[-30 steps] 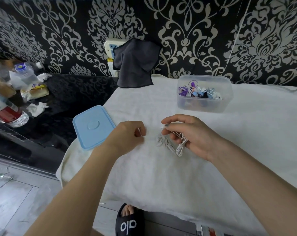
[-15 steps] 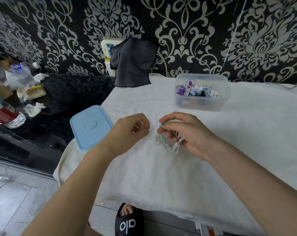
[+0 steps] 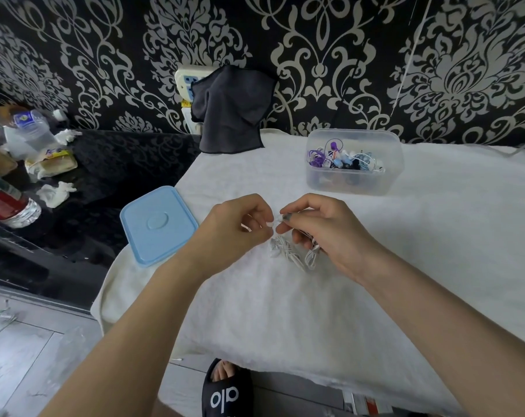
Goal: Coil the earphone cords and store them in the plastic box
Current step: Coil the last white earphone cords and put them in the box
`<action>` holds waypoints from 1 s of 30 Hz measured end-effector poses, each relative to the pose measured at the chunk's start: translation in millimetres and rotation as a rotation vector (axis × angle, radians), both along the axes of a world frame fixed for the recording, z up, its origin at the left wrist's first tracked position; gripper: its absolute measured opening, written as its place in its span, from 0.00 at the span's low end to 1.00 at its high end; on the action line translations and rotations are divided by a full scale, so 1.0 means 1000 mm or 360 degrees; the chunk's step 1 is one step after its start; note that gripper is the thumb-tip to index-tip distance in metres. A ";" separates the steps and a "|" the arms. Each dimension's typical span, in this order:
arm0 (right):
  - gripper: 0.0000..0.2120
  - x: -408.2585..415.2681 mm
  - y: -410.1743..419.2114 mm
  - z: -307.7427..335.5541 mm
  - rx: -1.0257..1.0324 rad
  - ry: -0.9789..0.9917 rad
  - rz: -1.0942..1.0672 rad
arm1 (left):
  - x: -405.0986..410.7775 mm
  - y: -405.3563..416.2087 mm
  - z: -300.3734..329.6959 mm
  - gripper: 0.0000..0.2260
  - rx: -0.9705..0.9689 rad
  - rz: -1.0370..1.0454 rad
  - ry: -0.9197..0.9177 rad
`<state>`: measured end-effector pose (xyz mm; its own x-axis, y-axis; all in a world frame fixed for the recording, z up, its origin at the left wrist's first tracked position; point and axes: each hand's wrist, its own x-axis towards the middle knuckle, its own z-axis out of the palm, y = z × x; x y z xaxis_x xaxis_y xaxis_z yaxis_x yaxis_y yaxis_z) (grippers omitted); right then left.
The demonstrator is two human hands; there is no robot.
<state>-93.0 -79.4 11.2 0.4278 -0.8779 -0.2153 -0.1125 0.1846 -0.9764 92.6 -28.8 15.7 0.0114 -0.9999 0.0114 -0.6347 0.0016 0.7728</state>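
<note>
Your left hand (image 3: 237,227) and right hand (image 3: 324,233) meet over the white cloth (image 3: 285,311) on the bench. Both grips are pressed together, pinching one end of the white earphone cord (image 3: 288,251), whose bundle hangs under your right fingers and touches the cloth. Left lies the blue lid (image 3: 157,225). Farther back, the plastic box (image 3: 354,185) holds coloured cords.

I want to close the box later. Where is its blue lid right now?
In the head view the blue lid lies flat at the left edge of the white cloth, just left of the left hand, apart from the plastic box.
</note>
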 end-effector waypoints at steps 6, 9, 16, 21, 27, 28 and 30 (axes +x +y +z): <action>0.03 -0.001 0.000 0.001 -0.0028 0.0016 0.0000 | -0.002 0.001 0.002 0.09 -0.0023 0.0025 0.0020; 0.03 -0.001 0.001 0.000 -0.0051 0.0032 0.0008 | -0.004 0.001 0.004 0.09 -0.0050 0.0017 0.0039; 0.02 0.000 0.001 -0.002 -0.0103 0.0053 0.0017 | -0.005 0.001 0.004 0.08 -0.0075 0.0028 0.0051; 0.02 0.000 0.001 -0.002 -0.0195 0.0108 0.0008 | -0.004 0.002 0.006 0.08 -0.0055 0.0031 0.0096; 0.02 0.000 0.002 0.000 -0.0172 0.0079 0.0008 | -0.002 0.004 0.007 0.09 -0.0160 -0.0039 0.0023; 0.02 0.000 0.002 0.000 -0.0150 0.0050 0.0009 | -0.002 0.004 0.007 0.09 -0.0184 -0.0054 -0.0010; 0.02 -0.002 0.001 0.002 -0.0078 -0.0025 0.0007 | -0.002 0.004 0.008 0.09 -0.0225 -0.0076 -0.0066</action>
<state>-94.8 -78.1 12.9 0.4345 -0.8854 -0.1650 -0.0976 0.1359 -0.9859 90.4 -24.9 24.0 -0.0397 -0.9876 0.1518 -0.6626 0.1397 0.7358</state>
